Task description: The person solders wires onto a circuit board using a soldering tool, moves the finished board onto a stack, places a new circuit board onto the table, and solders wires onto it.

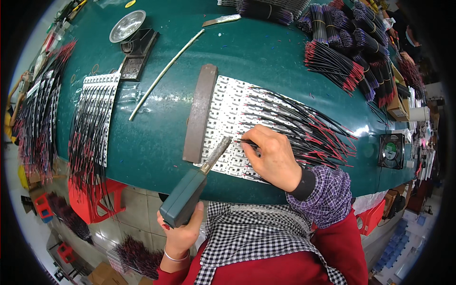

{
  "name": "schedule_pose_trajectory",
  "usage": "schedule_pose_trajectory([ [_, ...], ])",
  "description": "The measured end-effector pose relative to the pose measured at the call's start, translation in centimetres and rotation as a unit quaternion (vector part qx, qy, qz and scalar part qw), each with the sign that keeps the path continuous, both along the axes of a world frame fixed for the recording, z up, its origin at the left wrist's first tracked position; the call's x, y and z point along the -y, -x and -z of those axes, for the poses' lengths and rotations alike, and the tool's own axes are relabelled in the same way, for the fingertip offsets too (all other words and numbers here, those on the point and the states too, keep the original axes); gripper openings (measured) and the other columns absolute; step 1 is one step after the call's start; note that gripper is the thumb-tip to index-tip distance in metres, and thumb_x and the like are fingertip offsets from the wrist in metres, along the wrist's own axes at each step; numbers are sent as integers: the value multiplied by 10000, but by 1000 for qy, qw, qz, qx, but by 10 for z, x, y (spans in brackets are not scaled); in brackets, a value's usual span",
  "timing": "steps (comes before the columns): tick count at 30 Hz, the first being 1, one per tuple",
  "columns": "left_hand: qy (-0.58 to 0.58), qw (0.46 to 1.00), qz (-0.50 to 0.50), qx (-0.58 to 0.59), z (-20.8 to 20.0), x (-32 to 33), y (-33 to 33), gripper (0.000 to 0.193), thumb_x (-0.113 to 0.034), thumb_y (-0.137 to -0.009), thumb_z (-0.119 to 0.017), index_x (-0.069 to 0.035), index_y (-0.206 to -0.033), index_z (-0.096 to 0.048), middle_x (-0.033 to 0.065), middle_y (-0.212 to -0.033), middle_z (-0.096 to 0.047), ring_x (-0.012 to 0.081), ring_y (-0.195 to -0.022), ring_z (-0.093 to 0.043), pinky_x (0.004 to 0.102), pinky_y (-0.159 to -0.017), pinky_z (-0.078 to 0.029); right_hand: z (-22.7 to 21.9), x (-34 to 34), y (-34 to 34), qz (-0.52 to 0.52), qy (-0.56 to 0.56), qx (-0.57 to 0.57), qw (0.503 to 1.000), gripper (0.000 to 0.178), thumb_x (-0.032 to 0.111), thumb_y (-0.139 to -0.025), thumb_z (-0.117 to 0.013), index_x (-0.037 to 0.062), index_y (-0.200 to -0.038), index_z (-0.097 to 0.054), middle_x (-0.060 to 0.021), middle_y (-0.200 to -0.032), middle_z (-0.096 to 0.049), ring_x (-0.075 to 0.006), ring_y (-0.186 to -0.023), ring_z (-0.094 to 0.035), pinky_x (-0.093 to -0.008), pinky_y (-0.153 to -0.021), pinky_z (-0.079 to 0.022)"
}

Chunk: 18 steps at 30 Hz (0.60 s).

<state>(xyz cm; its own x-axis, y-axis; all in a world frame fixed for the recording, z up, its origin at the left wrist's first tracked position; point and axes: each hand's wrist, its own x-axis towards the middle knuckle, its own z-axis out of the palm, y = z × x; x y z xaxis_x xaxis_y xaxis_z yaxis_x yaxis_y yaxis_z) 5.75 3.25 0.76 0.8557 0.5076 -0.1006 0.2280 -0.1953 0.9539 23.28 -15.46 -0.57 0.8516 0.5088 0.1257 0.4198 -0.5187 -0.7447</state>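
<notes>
The flat white panel of small repeating circuit boards (225,102) lies near the middle of the dark green surface (152,137), with a long grey-brown bar (201,111) along its left edge. It looks thin, light and fairly stiff, probably best held by its bare margins. The slim black wires with red ends (304,124) fan rightward across it; they seem soft and springy, easily tangled, and best pinched close to the tip, since their joints may be fragile.

The right hand (274,154) pinches a black wire between thumb and forefinger over the panel. The left hand (183,235) is wrapped around the boxy dark green hand tool with a metal rod (183,197), whose tip reaches almost to the right fingertips. The tool's casing looks rigid and moderately weighty, to be gripped only there; the rod, dull silver and rough, may be hot.
</notes>
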Motion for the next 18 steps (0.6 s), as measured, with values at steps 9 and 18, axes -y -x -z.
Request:
schedule_pose_trajectory([
  [9,-69,997,45,12,-2,-1,-4,192,1,-758,-773,27,-941,-719,74,-798,-711,126,-624,-641,253,-587,-498,1,-1,0,2,-7,6,1000,55,15,-836,-660,-5,-885,-644,-138,-843,-627,-340,-712,-641,-427,-634,-515],
  [18,-86,995,51,11,6,-5,12,295,36,-807,-751,35,-1098,-696,50,-920,-702,113,-751,-638,246,-657,-512,1,-1,-2,6,-5,0,1000,69,28,-830,-673,-4,-890,-660,-143,-835,-629,-342,-712,-642,-428,-633,-514],
])
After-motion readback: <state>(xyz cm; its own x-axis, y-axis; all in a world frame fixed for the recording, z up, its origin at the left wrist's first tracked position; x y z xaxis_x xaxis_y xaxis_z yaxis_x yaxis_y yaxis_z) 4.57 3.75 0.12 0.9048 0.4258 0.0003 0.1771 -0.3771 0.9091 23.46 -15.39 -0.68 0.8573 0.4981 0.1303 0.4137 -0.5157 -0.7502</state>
